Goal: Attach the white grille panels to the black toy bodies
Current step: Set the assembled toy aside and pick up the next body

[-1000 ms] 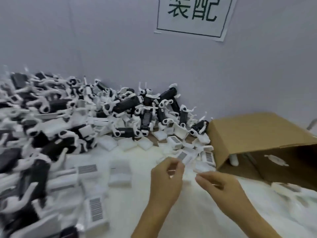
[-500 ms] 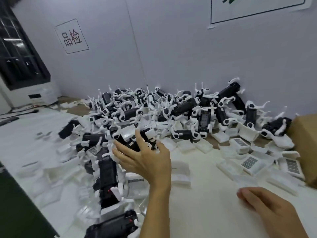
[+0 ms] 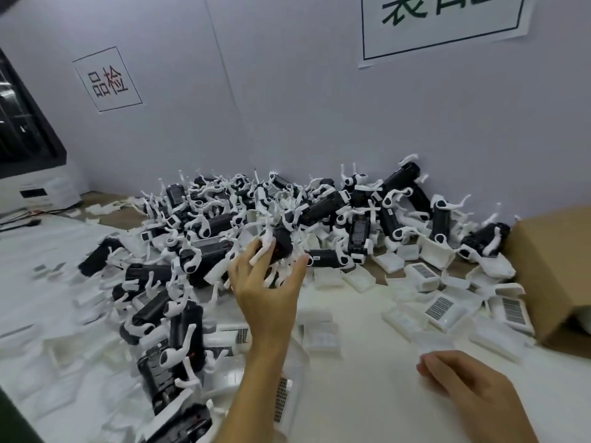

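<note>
Table (image 3: pixel 367 394): white, spreading under everything you are working on.

Heap of black toy bodies (image 3: pixel 319 212): lying against the wall, white legs sticking out; half a second ago it was sitting further right in your view.

Cardboard box (image 3: pixel 556 266): standing at the right edge, now showing more.

White grille panels (image 3: pixel 441 308): scattered between heap and box.

Left hand (image 3: pixel 268 289): half a second ago hovering spread; now curling fingers and thumb round one toy body (image 3: pixel 279 246) at the heap's front.

Right hand (image 3: pixel 473 388): resting low on the table, fingers bent; you are possibly pinching a blurred panel, cannot tell.
</note>
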Motion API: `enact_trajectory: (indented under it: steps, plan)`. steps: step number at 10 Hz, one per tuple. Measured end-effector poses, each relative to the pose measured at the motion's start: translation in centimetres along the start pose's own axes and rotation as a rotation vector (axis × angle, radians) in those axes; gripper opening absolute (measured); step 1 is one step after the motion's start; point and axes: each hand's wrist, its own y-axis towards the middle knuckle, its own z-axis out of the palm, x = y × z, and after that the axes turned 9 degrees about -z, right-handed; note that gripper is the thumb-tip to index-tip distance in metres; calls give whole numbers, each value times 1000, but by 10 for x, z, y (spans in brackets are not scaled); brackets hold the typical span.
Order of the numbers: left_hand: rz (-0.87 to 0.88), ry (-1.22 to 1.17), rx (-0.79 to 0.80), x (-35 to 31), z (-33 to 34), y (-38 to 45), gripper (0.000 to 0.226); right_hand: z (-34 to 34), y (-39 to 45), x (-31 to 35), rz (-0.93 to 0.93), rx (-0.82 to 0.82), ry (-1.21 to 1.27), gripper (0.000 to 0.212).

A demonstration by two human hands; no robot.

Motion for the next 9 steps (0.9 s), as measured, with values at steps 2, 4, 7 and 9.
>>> enact_trajectory:
  steps: [2, 4, 7, 9]
  plan:
    - [-487, -827, 459, -42, 12, -36, 55, 3, -2, 9, -60, -94, 204, 11]
    - [-1082, -963, 778, -55, 33, -94, 74, -5, -9, 19, -47, -149, 352, 61]
    - [-1171, -871, 1136, -35, 47, -131, 72, -19, -8, 10, -115, -222, 360, 61]
    - [-849, -581, 1347, -21, 55, -142, 80, -22, -6, 7, -115, -153, 325, 39]
